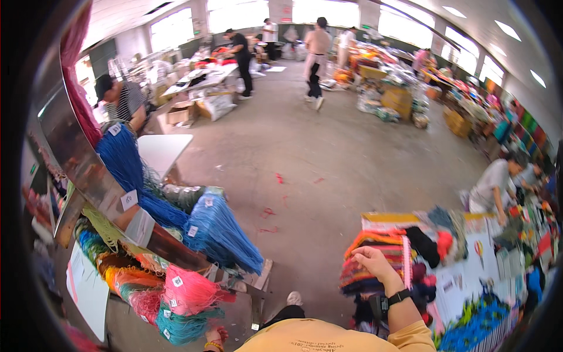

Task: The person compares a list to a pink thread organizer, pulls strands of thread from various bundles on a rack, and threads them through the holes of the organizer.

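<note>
The stack of folded striped knitwear (375, 258) (near right, on the table (469, 281)) is being sorted; the right hand (372, 261) is resting on it, fingers curled. The left hand (214, 337) is clamped on pink yarn (187, 290). A careful lift is being called for next.

Left hand (214, 339): mostly cut off by lower edge, fingers unreadable. Right hand (372, 261): fingertips hidden against striped fabric stack (375, 258). Far workers: too small.
</note>
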Tool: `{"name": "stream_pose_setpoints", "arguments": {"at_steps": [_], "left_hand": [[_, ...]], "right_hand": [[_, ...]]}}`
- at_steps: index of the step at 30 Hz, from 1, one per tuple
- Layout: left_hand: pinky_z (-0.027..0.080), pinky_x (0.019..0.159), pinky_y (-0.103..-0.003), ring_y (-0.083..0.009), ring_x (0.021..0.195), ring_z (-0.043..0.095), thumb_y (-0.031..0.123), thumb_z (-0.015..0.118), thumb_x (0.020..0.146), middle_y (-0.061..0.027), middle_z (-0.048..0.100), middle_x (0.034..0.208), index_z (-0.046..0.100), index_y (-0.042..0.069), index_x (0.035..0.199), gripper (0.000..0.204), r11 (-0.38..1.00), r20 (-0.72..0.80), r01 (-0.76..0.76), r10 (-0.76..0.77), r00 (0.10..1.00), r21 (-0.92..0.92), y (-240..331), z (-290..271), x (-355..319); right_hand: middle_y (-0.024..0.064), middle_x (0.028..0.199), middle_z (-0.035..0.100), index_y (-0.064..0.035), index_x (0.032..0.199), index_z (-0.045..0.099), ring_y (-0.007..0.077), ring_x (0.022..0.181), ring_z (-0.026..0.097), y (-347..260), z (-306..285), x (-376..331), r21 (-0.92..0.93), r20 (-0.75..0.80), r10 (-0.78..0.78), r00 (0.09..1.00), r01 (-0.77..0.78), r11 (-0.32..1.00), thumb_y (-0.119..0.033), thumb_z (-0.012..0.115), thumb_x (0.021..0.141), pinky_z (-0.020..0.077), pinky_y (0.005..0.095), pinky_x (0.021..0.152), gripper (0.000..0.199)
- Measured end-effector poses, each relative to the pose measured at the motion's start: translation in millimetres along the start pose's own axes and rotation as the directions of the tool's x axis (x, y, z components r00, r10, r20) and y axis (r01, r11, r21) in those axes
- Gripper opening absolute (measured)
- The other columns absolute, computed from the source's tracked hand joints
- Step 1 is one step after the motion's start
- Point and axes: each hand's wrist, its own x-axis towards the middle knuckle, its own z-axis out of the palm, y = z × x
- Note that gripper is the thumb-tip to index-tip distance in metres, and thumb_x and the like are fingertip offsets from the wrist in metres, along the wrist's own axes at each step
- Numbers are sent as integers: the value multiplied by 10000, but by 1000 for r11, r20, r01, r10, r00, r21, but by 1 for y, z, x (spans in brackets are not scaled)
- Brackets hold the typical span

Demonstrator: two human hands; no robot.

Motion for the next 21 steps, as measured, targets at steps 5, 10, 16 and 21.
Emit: {"name": "stream_pose_setpoints", "arguments": {"at_steps": [5,10,16,21], "left_hand": [[454,626,-359,-248,733,572,336,545,730,-125,599,805,570,61,775,279,303,40,-238,540,841,923,-57,-11,52],[436,580,-370,-250,666,541,374,535,746,-99,576,725,564,74,739,302,12,121,-299,899,421,954,-119,31,88],[435,624,-358,-234,706,538,378,516,776,-70,578,728,578,77,756,308,181,-62,-339,941,333,923,-60,90,70],[434,661,-348,-221,740,536,381,501,800,-45,580,730,589,79,771,317,288,-197,-363,943,269,886,-39,188,43]], "right_hand": [[25,808,600,-37,959,559,55,618,512,-59,34,113,-114,236,-51,970,80,990,-144,531,818,434,198,574,179],[12,805,600,-39,950,569,66,637,519,-130,85,213,-170,490,-19,871,117,978,-138,544,802,433,202,583,179],[33,778,601,-2,929,571,88,689,557,-229,116,308,-113,671,-204,713,370,922,-95,564,784,452,212,599,172],[39,833,598,2,951,561,97,743,569,-297,171,379,102,910,-240,337,379,920,-73,557,792,455,216,625,176]]}}
